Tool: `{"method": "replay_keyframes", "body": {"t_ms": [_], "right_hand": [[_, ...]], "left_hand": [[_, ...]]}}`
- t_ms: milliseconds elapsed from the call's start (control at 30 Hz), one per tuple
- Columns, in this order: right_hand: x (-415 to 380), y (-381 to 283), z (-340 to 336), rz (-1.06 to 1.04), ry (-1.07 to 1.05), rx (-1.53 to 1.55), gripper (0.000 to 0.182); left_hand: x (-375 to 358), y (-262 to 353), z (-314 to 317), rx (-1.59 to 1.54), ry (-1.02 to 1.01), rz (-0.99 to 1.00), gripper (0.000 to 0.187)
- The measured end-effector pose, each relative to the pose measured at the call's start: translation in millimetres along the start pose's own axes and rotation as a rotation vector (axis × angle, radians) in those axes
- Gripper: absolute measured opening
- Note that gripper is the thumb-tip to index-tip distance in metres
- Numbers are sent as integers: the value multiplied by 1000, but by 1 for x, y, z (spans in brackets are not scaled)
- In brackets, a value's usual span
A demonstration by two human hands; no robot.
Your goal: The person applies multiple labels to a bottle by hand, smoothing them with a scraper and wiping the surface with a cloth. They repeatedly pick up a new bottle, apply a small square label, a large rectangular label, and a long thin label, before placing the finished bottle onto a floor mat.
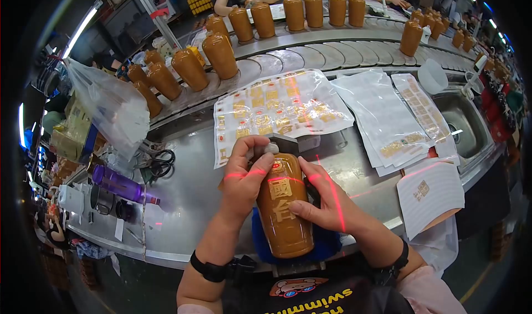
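Note:
A glossy brown bottle [288, 237] with gold characters and a small red emblem leans back on a blue pad [330, 246] in front of me. My left hand [245, 175] is closed at its neck and left shoulder, with the thumb by the emblem. My right hand [331, 200] holds the bottle's right side, the thumb pressed on the front beside the lower character and the other fingers partly hidden behind. Red laser lines cross both hands and the bottle. Just beyond lies a sheet of gold and red decals [277, 106].
Brown bottles [294, 13] stand along a curved slat conveyor [332, 55]. To the right are white sheets [372, 112], a sink [463, 123] and a white bowl [432, 76]. Scissors [162, 163], a purple bottle [119, 182] and a hanging plastic bag [111, 106] are left. Co-workers sit across.

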State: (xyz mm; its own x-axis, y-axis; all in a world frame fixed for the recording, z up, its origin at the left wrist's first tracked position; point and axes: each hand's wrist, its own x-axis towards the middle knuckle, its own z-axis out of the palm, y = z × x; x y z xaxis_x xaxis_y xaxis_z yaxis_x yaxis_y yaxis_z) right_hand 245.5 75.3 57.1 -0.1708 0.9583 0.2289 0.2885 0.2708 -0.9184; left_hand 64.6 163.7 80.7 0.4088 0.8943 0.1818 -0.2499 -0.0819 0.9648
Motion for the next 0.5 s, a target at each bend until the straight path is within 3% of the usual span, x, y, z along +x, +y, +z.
{"method": "replay_keyframes", "body": {"t_ms": [500], "right_hand": [[0, -1, 0, 5, 6, -7, 92]], "left_hand": [[3, 0, 10, 53, 69, 15, 21]]}}
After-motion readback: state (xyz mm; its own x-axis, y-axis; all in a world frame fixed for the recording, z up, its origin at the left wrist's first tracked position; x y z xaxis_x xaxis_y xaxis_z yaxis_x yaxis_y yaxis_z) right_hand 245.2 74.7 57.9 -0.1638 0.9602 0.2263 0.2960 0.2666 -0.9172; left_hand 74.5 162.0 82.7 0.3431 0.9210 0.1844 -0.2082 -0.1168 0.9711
